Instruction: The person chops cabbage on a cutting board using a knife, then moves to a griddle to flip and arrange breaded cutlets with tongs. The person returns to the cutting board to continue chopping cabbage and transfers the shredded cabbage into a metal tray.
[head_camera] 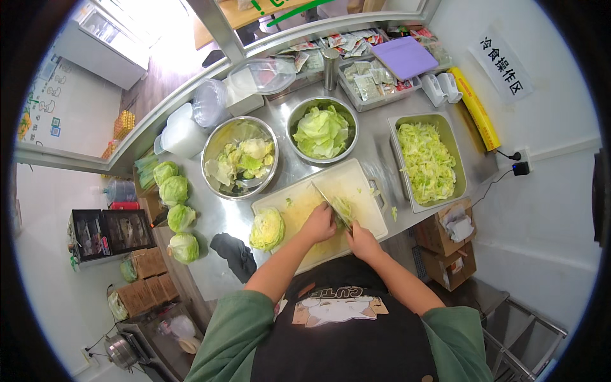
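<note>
My right hand grips the handle of a kitchen knife, whose blade slants up and left over a pale cutting board. Close to the blade's left side is my left hand, fingers curled; whether it holds a piece of cabbage is hidden. Shredded cabbage lies against the blade's right side. A cut cabbage rests at the board's left end. Beyond the board, one steel bowl contains trimmed leaves and another contains larger green leaves. Shreds fill much of a rectangular steel pan on the right.
Several whole cabbages line the steel table's left side, near a black cloth. Along the back stand clear plastic lids, a steel canister and a bin of sachets. A yellow box lies by the right wall.
</note>
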`<state>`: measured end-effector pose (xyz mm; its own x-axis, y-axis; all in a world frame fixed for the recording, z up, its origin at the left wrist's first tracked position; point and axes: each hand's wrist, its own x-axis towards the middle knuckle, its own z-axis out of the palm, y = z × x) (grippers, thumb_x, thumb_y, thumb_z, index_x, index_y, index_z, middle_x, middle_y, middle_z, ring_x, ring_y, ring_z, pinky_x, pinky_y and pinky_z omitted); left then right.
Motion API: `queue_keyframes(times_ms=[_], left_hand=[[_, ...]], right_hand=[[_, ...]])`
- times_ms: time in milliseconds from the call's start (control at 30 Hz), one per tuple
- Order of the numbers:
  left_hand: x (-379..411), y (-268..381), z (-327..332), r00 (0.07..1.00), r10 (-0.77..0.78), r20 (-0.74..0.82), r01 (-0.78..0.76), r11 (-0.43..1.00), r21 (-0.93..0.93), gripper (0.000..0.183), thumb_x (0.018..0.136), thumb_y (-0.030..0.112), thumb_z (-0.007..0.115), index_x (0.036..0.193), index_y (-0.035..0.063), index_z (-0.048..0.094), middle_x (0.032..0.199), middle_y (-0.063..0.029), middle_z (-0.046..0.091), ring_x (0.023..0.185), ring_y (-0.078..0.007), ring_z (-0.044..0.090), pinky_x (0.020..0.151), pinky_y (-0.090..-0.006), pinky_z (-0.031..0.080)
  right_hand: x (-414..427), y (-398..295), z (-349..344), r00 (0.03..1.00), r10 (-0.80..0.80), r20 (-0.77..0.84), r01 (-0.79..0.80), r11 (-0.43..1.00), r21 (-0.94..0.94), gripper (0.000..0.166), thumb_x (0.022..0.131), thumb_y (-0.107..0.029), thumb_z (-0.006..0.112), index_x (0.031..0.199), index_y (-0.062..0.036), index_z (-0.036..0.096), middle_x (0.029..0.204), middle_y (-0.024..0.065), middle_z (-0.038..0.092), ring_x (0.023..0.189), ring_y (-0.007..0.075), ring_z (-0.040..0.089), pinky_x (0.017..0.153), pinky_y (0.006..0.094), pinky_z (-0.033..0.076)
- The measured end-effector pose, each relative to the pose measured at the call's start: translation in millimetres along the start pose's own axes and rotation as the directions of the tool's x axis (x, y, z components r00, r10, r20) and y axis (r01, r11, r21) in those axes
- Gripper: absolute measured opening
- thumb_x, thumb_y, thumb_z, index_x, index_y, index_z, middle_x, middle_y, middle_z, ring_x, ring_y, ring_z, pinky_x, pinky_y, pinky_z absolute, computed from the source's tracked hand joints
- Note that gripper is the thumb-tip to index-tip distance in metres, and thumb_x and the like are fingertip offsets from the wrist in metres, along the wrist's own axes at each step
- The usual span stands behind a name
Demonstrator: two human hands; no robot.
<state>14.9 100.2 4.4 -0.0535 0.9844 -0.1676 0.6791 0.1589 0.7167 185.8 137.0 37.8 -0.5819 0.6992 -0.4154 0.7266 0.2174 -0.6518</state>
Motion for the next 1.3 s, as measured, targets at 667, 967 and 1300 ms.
queue_keyframes(times_ms=[667,967,1300], left_hand=[[-15.4,15.2,-24.1,0.974,-0.121,0.19,0.082,0.977,0.199,0.025,0.071,0.018,0.056,0.085,-0.0032,0.056,0.094,-0.0215,0.05,0.089,-0.0365,0.053,0.078,-0.0435,0.047],[-7.1,-22.9,8.7,0.996,0.038,0.079,-0.048,0.991,0.123,0.032,0.07,0.017,0.056,0.092,-0.0069,0.058,0.102,-0.0249,0.051,0.091,-0.0384,0.054,0.082,-0.0434,0.047],[-6.9,-18.9,1.4,0.992,0.033,0.123,-0.052,0.987,0.154,0.027,0.068,0.013,0.056,0.086,-0.007,0.057,0.093,-0.0239,0.052,0.085,-0.0386,0.055,0.077,-0.0437,0.047]], right_hand=[[9.0,-4.6,-4.0,0.998,-0.052,0.033,0.053,0.997,-0.053,0.027,0.087,-0.021,0.054,0.096,0.0017,0.043,0.077,0.0281,0.06,0.075,0.0467,0.057,0.066,0.0516,0.045],[-31.7,-33.4,-33.0,0.986,0.066,0.152,-0.048,0.992,-0.118,0.029,0.088,-0.023,0.053,0.098,0.0027,0.042,0.079,0.0304,0.059,0.078,0.0473,0.057,0.069,0.0525,0.045],[-21.3,-62.9,-53.9,0.963,0.108,0.247,-0.079,0.989,-0.126,0.031,0.088,-0.022,0.051,0.101,0.0046,0.042,0.085,0.0315,0.059,0.084,0.0472,0.057,0.074,0.0516,0.045]])
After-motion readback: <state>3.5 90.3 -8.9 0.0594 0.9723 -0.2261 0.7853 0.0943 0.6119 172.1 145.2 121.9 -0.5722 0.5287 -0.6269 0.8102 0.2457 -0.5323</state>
